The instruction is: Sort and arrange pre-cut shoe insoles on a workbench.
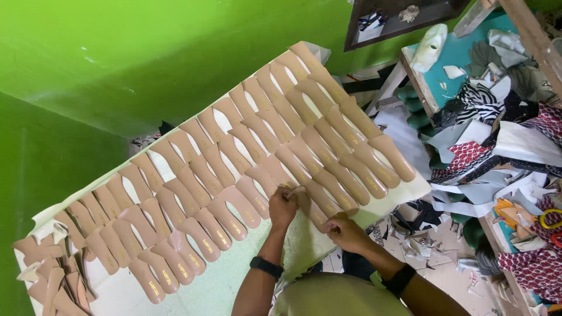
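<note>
Many tan shoe insoles lie in two rows on a long white sheet that runs from lower left to upper right. My left hand pinches the narrow end of one tan insole in the near row. My right hand presses down on the wide end of the same insole near the sheet's front edge. Both wrists wear dark bands.
A green wall runs behind the sheet. A loose pile of insoles sits at the sheet's left end. To the right, a teal table and patterned fabric scraps crowd the floor. A dark shelf hangs above.
</note>
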